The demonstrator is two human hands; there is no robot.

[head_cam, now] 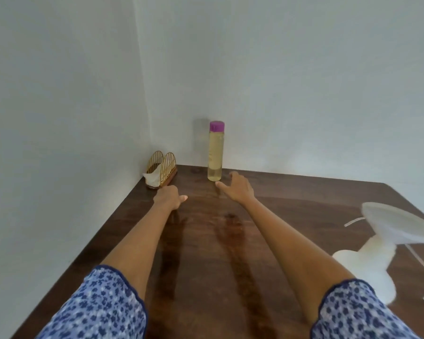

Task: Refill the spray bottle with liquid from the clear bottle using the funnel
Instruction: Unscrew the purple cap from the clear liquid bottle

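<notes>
A tall clear bottle with pale yellow liquid and a purple cap stands upright at the far edge of the dark wooden table, against the wall. My right hand is stretched out just right of its base, fingers spread, empty, thumb tip close to the bottle's foot. My left hand rests on the table left of the bottle, fingers curled, holding nothing. A white funnel-shaped object, blurred, stands at the right edge of the table. No spray bottle shows in view.
A gold wire napkin holder with a white napkin sits in the far left corner. A thin white cord lies behind the white object on the right. Walls close the table on the left and far sides.
</notes>
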